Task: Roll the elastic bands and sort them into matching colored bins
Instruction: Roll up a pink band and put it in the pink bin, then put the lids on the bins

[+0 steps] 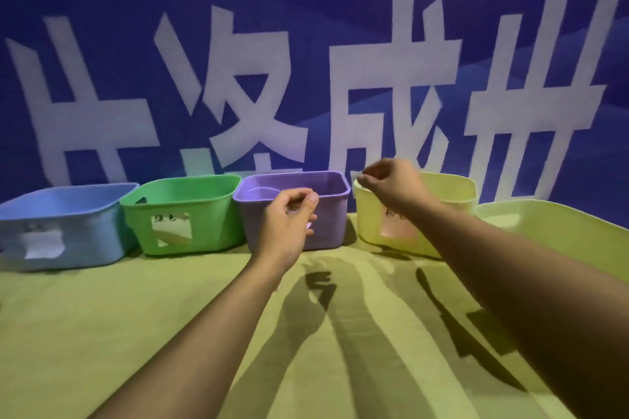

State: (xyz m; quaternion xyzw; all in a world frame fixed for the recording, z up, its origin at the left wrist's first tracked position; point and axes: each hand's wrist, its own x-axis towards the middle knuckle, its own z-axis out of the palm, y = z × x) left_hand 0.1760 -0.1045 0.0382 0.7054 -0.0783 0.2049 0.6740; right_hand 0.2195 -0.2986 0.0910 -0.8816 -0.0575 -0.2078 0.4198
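Head view gives us, nearest, the yellow-green cloth over the tabletop (pixel 136 333), crossed by both forearms and their shadows. Further in, our left hand (pixel 291 218) sits at centre frame against the front wall of the purple bin (pixel 326 214), fingers curled with something small and pale at the fingertips; we cannot tell whether it is an elastic band. Our right hand (pixel 391 185), right of centre, hangs over the near-left rim of the pale yellow bin (pixel 452 190), thumb and fingertips pinched together, yet no band shows in the pinch. So we cannot say where the band is.

We judge this as the drop step. To do it well, we would bring each pinch well inside the matching rim before letting go, check colour against the bin's label, and release low so a rolled band does not spring open or bounce out.

Left of these stand the green bin (pixel 183 211) and the blue bin (pixel 64 224), and a yellow-green tray (pixel 561 228) fills the right edge. Farthest back hangs a blue banner (pixel 306 10) with large white characters.
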